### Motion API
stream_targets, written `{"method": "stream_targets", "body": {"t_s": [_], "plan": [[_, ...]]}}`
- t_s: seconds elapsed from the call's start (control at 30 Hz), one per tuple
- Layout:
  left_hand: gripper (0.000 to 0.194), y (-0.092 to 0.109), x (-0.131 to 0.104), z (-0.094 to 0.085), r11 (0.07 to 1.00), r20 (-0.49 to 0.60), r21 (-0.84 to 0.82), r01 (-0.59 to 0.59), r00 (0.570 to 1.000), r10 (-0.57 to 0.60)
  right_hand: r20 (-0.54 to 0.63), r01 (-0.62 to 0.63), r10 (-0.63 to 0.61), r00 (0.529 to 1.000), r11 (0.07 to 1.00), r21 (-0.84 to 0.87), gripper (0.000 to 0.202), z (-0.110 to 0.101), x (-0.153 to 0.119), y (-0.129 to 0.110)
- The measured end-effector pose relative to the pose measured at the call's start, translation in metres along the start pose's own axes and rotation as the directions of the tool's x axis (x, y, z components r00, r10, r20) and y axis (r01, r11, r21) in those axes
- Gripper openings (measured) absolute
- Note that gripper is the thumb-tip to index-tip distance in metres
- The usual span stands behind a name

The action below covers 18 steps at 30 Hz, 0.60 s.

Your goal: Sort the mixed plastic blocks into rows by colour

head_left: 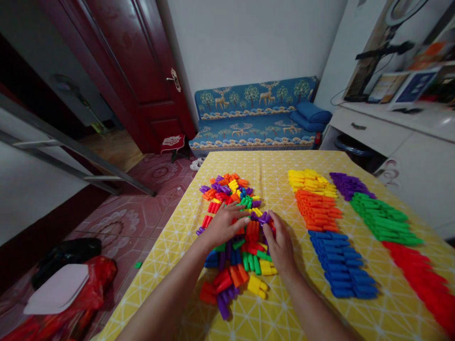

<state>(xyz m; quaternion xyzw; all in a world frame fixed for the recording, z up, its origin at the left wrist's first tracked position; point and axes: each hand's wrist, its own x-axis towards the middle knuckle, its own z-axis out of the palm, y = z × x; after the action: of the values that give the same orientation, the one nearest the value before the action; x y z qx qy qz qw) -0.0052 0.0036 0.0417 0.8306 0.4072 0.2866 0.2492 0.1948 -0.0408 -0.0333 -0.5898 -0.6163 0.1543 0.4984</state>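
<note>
A mixed heap of plastic toy building blocks [253, 232] in several colours covers the middle of the table, each block made of joined rounded tubes. Over the heap's left side lies my left hand [225, 225], its fingers stretched out and apart, palm down on or just above the blocks. At the heap's right edge, my right hand [282, 244] has thumb and fingers closed on a purple building block [262, 218]. Sorted by colour, rows of blocks lie to the right: yellow [312, 182], orange [317, 210], blue [343, 265], purple [350, 186], green [384, 218] and red [421, 279].
A yellow patterned cloth covers the table [277, 308]. Behind it stands a blue sofa [249, 128] with deer prints; a white cabinet [408, 175] is at the right. Left are a metal ladder [71, 151], floor bags [103, 279] and one green block [138, 265] on the floor.
</note>
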Motion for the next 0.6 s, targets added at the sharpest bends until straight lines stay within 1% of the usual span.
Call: {"method": "stream_targets", "body": {"t_s": [0.03, 0.07, 0.1, 0.13, 0.17, 0.2, 0.23, 0.27, 0.3, 0.37, 0.43, 0.5, 0.6], "plan": [[0.037, -0.007, 0.007, -0.011, 0.999, -0.064, -0.041, -0.020, 0.998, 0.018, -0.003, -0.026, 0.026, 1.000, 0.999, 0.023, 0.052, -0.001, 0.000, 0.000], [0.037, -0.019, 0.015, -0.023, 0.998, -0.192, -0.070, 0.009, 0.981, -0.023, -0.004, -0.048, 0.048, 0.999, 0.998, 0.044, 0.052, -0.001, 0.000, 0.000], [0.038, -0.033, 0.024, -0.033, 0.995, -0.342, -0.083, 0.059, 0.936, -0.084, -0.003, -0.064, 0.065, 0.998, 0.996, 0.060, 0.051, -0.002, 0.000, 0.000], [0.040, -0.050, 0.034, -0.043, 0.990, -0.452, -0.082, 0.117, 0.881, -0.141, 0.000, -0.075, 0.075, 0.997, 0.994, 0.075, 0.051, -0.002, 0.000, 0.000], [0.045, -0.069, 0.044, -0.050, 0.981, -0.519, -0.093, 0.173, 0.832, -0.196, 0.004, -0.080, 0.080, 0.997, 0.993, 0.088, 0.051, -0.002, 0.000, -0.001], [0.050, -0.087, 0.054, -0.055, 0.967, -0.537, -0.117, 0.225, 0.805, -0.252, 0.007, -0.083, 0.082, 0.997, 0.992, 0.099, 0.050, -0.002, 0.000, -0.001], [0.055, -0.105, 0.063, -0.057, 0.952, -0.521, -0.160, 0.260, 0.797, -0.305, 0.010, -0.084, 0.083, 0.996, 0.991, 0.106, 0.049, -0.002, 0.000, -0.001], [0.058, -0.120, 0.071, -0.058, 0.936, -0.474, -0.203, 0.286, 0.808, -0.350, 0.010, -0.085, 0.085, 0.996, 0.990, 0.111, 0.048, -0.002, 0.000, -0.001], [0.060, -0.132, 0.079, -0.058, 0.930, -0.447, -0.218, 0.296, 0.817, -0.364, 0.009, -0.088, 0.087, 0.996, 0.990, 0.114, 0.047, -0.003, 0.001, -0.001], [0.061, -0.148, 0.090, -0.054, 0.924, -0.379, -0.238, 0.300, 0.847, -0.373, 0.004, -0.091, 0.091, 0.996, 0.989, 0.117, 0.045, -0.003, 0.001, -0.001], [0.060, -0.153, 0.096, -0.049, 0.924, -0.301, -0.247, 0.293, 0.883, -0.361, 0.000, -0.090, 0.090, 0.996, 0.988, 0.122, 0.045, -0.003, 0.001, -0.001], [0.057, -0.151, 0.096, -0.044, 0.926, -0.232, -0.254, 0.280, 0.911, -0.339, 0.000, -0.087, 0.087, 0.996, 0.988, 0.125, 0.044, -0.003, 0.002, -0.002], [0.054, -0.144, 0.087, -0.037, 0.934, -0.190, -0.258, 0.248, 0.935, -0.300, 0.009, -0.092, 0.091, 0.996, 0.988, 0.122, 0.045, -0.003, 0.003, -0.003]]}}
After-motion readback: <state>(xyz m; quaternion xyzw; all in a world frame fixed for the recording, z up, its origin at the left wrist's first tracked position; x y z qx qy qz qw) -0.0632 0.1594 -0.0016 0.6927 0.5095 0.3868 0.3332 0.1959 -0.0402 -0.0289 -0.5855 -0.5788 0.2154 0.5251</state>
